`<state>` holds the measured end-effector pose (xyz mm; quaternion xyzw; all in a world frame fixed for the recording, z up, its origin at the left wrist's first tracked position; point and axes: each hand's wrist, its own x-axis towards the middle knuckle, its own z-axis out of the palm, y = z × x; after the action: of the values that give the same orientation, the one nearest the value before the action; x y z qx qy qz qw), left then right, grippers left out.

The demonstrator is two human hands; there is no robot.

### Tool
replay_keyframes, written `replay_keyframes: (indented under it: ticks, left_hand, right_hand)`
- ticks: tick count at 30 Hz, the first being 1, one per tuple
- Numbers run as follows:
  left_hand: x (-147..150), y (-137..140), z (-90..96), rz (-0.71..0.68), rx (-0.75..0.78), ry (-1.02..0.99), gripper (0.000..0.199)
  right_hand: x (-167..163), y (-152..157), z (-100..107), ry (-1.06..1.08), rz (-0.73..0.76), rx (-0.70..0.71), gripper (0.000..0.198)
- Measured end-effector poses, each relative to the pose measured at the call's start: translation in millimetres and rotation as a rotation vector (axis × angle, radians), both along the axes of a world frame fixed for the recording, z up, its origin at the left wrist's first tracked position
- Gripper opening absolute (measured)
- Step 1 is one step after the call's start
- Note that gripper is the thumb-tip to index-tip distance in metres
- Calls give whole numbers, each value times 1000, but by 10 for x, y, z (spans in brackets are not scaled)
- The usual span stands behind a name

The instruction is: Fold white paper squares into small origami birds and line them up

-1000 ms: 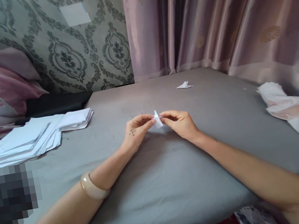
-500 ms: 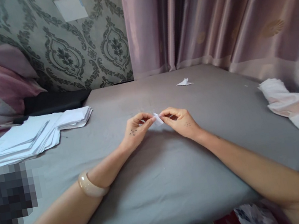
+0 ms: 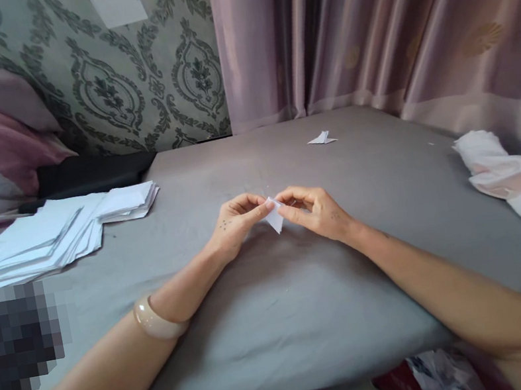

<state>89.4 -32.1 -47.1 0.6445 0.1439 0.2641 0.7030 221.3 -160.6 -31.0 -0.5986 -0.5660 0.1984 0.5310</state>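
While left grip [image 3: 236, 225] and right grip [image 3: 318, 210] clamp one white paper [image 3: 275, 222], one folded figure [image 3: 321, 138] lies beyond, on grey cloth [image 3: 283, 325].

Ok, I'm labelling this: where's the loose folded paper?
In the head view, the folded paper lies right of centre on the grey sheet, beyond the right hand.

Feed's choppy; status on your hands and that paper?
Left hand and right hand pinching folded white paper. Its lower end pointed. Nothing seen in the way; second folded piece lies beyond.
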Motion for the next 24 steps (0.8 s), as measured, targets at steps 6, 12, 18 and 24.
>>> replay_keyframes:
  ticks: [6,12,18,24]
  left_hand:
    - [9,7,-6,9,-27,-37,18]
    - [12,3,8,5,-37,-34,22]
    - [25,29,-26,39,-42,-68,21]
    - [40,59,-63,46,-62,-77,28]
  right_hand:
    - [-4,51,-80,30,-106,21,18]
    - [52,75,-118,145,-84,13,23]
    - [71,98,-162,184,-62,62,30]
    - [84,100,-184,151,-103,45,24]
